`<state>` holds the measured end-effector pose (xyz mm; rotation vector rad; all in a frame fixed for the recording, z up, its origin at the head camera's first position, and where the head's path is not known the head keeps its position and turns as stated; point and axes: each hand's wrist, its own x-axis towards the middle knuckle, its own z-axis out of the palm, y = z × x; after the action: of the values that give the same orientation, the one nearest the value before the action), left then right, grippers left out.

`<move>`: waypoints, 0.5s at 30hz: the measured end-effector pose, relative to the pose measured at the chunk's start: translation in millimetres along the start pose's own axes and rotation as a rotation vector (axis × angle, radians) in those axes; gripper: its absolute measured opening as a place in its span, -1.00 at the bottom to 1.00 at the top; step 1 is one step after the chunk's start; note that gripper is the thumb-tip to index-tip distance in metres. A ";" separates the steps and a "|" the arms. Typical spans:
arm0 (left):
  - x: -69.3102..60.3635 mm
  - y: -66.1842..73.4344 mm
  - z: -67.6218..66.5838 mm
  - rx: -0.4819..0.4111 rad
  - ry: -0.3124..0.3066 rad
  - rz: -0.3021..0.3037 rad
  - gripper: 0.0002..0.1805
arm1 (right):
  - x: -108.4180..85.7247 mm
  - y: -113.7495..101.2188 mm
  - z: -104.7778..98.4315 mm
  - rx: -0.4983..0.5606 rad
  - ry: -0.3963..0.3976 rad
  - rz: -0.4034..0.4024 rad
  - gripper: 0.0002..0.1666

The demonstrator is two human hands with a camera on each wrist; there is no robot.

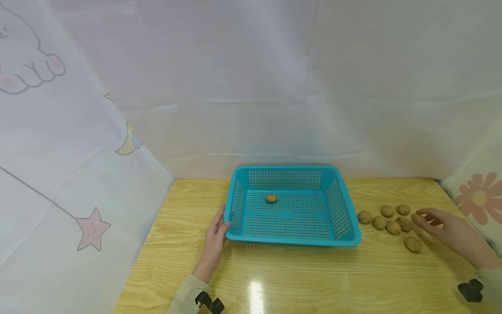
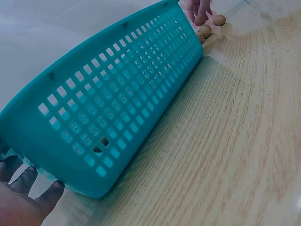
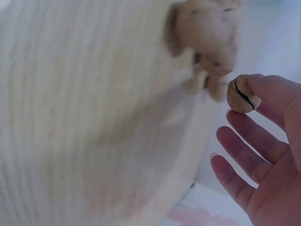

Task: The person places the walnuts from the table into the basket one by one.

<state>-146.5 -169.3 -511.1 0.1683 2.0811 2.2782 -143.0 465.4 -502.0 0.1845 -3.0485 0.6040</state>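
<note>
A walnut (image 1: 418, 220) is pinched between the thumb and fingers of my right hand (image 1: 451, 229), off to the right. The right wrist view shows a dark crack along this walnut (image 3: 243, 94); the other fingers of the hand (image 3: 275, 165) spread apart below it. Several loose walnuts (image 1: 393, 227) lie on the table just left of that hand, with one walnut (image 1: 412, 244) a little nearer. My left hand (image 1: 215, 235) grips the left side of a blue plastic basket (image 1: 292, 240), thumb at the rim. Inside the basket sits a single walnut (image 1: 271, 198).
The wood-grain table (image 1: 282, 279) carries everything. A pale cloth (image 1: 274, 87) hangs behind it, and printed cloth (image 1: 117, 192) stands along the left side. Another cloth with a flower print (image 1: 479, 198) borders the right.
</note>
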 end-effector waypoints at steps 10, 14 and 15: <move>0.6 1.2 0.8 0.002 -0.004 -0.002 -0.30 | 4.5 -34.7 -6.4 -0.037 0.081 -0.149 -0.54; 1.2 1.4 1.6 0.001 0.002 0.001 -0.31 | 5.8 -48.2 -9.7 -0.058 0.131 -0.204 -0.58; 1.4 1.3 1.8 0.002 0.003 0.000 -0.31 | 6.2 -51.9 -11.2 -0.062 0.139 -0.211 -0.59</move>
<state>-147.6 -167.5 -509.6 0.1660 2.0844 2.2783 -142.7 421.3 -471.7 0.4359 -2.8599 0.4855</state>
